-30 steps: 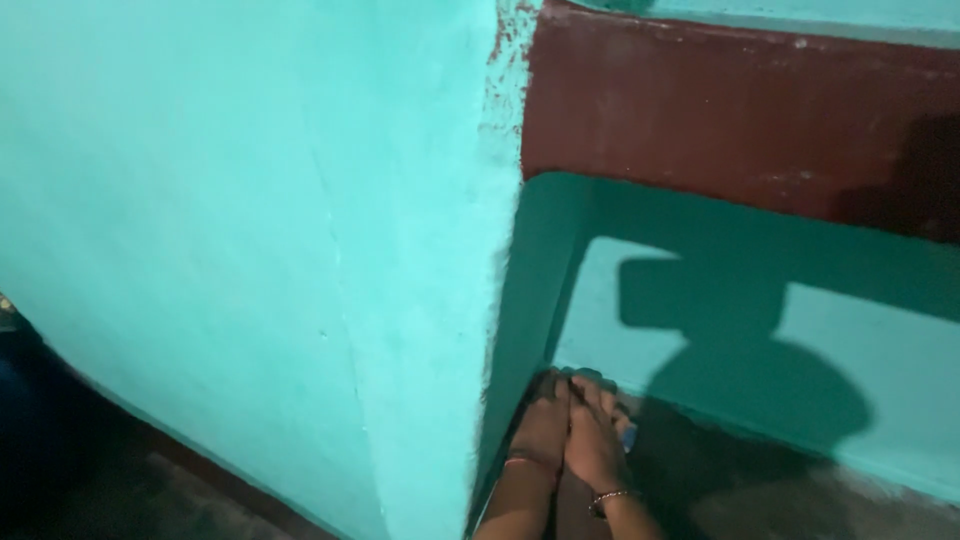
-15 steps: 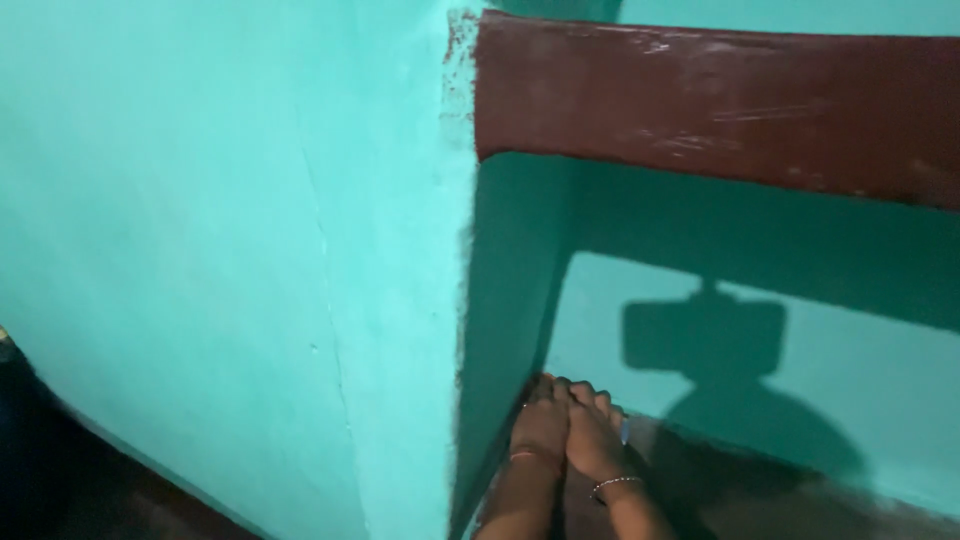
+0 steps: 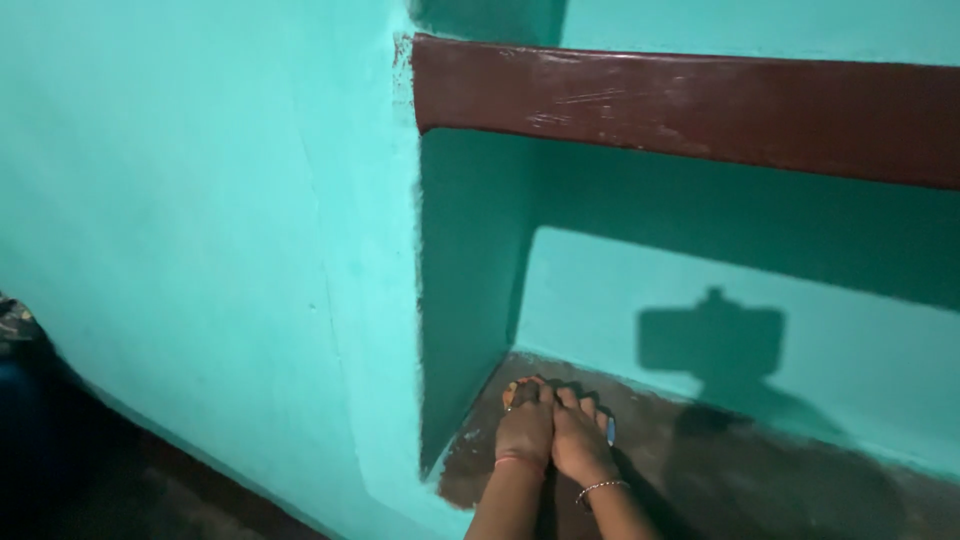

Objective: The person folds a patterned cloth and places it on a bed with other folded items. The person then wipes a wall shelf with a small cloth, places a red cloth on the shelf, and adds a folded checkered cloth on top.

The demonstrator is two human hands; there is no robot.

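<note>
No packages, labels, signs or screens show anywhere in the frame

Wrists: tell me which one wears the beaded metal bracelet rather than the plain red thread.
The right hand. Its wrist carries the silvery beaded bracelet, while the left hand beside it wears only a thin red thread.
</note>
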